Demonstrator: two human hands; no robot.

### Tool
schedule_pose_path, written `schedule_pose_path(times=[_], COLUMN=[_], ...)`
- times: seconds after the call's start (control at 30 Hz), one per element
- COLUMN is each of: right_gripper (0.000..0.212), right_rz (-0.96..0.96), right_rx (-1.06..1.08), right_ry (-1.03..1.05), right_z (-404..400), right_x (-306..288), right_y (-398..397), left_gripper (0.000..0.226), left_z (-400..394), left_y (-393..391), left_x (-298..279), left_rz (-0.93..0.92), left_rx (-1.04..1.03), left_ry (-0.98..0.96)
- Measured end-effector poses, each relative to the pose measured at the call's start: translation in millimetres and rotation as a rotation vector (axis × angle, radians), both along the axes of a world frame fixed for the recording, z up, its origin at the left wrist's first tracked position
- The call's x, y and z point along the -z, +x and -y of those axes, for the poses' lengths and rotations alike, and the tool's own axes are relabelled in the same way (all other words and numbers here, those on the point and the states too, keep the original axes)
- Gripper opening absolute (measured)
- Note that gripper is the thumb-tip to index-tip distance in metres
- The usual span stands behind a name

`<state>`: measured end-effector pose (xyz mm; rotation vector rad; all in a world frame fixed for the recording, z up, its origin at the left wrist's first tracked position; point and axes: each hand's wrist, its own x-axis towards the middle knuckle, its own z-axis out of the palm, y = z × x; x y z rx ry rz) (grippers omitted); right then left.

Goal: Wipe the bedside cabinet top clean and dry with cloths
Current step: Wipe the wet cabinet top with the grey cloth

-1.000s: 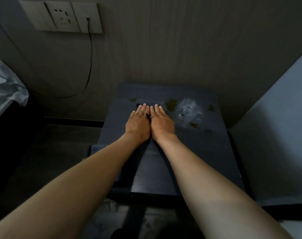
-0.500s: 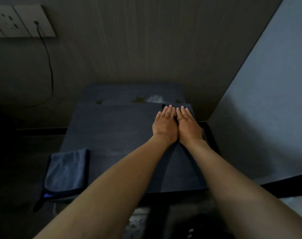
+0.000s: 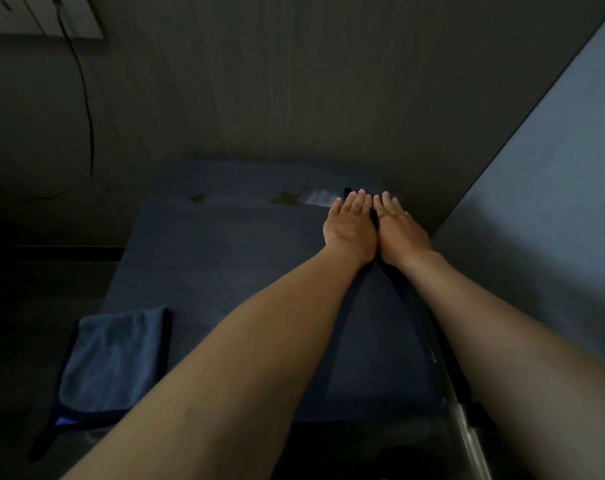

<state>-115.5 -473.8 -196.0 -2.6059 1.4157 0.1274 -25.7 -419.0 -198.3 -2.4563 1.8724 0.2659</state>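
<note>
The dark bedside cabinet top (image 3: 225,265) fills the middle of the view. My left hand (image 3: 349,225) and my right hand (image 3: 399,230) lie side by side, fingers straight, pressing a dark cloth (image 3: 373,306) flat at the far right corner of the top. The cloth runs back under my forearms toward the front edge. Just left of my fingertips a pale wet smear (image 3: 320,197) and a brownish stain (image 3: 289,197) show near the back edge; another small stain (image 3: 196,197) lies further left. A second, folded blue cloth (image 3: 112,362) sits at the front left corner, overhanging it.
A grey-brown wall (image 3: 294,81) stands right behind the cabinet. A socket plate (image 3: 41,15) with a black cable (image 3: 86,109) hangs at the upper left. A pale panel (image 3: 543,188) rises along the right side. Dark floor (image 3: 34,306) lies to the left.
Both hands have slid the cloth rightward and further back across the top, from its middle to the far right corner, covering part of the wet smear. The view shifted right with them.
</note>
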Motion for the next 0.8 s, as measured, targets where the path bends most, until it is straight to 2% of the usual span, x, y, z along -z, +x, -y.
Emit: schedule_pose_path(times=[0.33, 0.8], right_gripper=[0.06, 0.058], right_rz=[0.038, 0.09], right_rx=[-0.103, -0.27], right_ry=[-0.041, -0.003], right_z=[-12, -108], right_x=[4, 7], right_y=[76, 209], left_gripper=[0.062, 0.059], left_z=[-17, -126], left_y=[77, 206], left_x=[1, -2], left_rz=[0.067, 0.042], left_rx=[-0.052, -0.2], left_ry=[-0.006, -0.024])
